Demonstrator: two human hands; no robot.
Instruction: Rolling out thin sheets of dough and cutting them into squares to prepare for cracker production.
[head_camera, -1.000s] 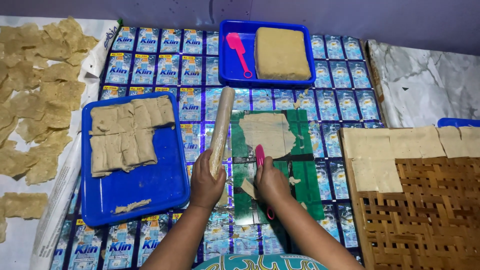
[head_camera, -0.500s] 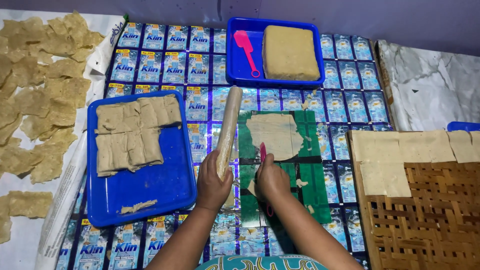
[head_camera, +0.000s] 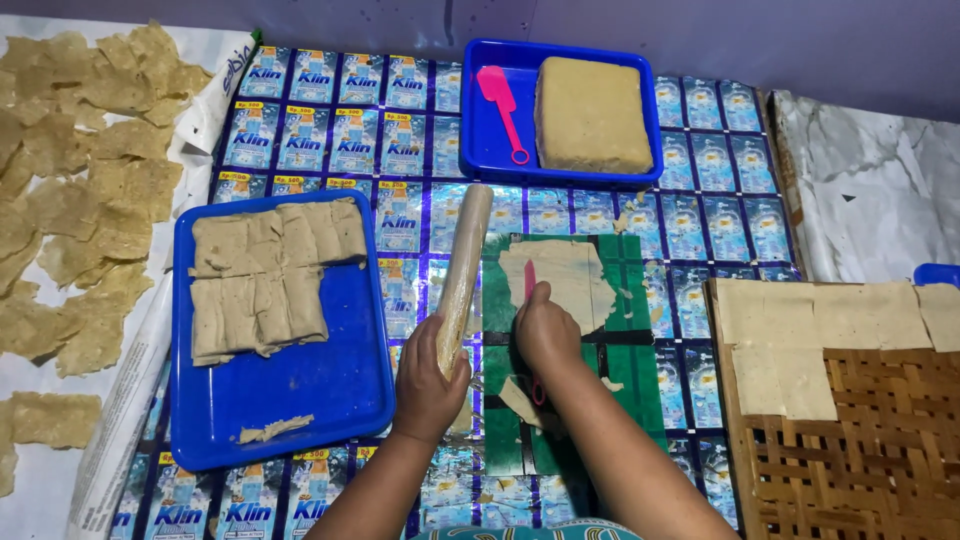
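The left hand (head_camera: 432, 372) has its fingers clamped on the near end of a rolling pin (head_camera: 462, 268), whose long axis runs away from the person. Just to its right lies the thin dough sheet (head_camera: 562, 283) on a green mat (head_camera: 610, 400). There the right hand (head_camera: 545, 332) is nearer, fingers closed on a pink cutter (head_camera: 530, 282).

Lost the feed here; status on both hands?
Left hand grips rolling pin. Right hand holds pink cutter on flat dough sheet. Nothing in the way.

I am seeing a glossy sheet of joined blue-and-white rectangular sachet packets (head_camera: 400, 130) covering the worktop in rows, each showing a small purple-pink patch. A rolled white printed plastic wrapper (head_camera: 215, 95) is lying along its left edge.
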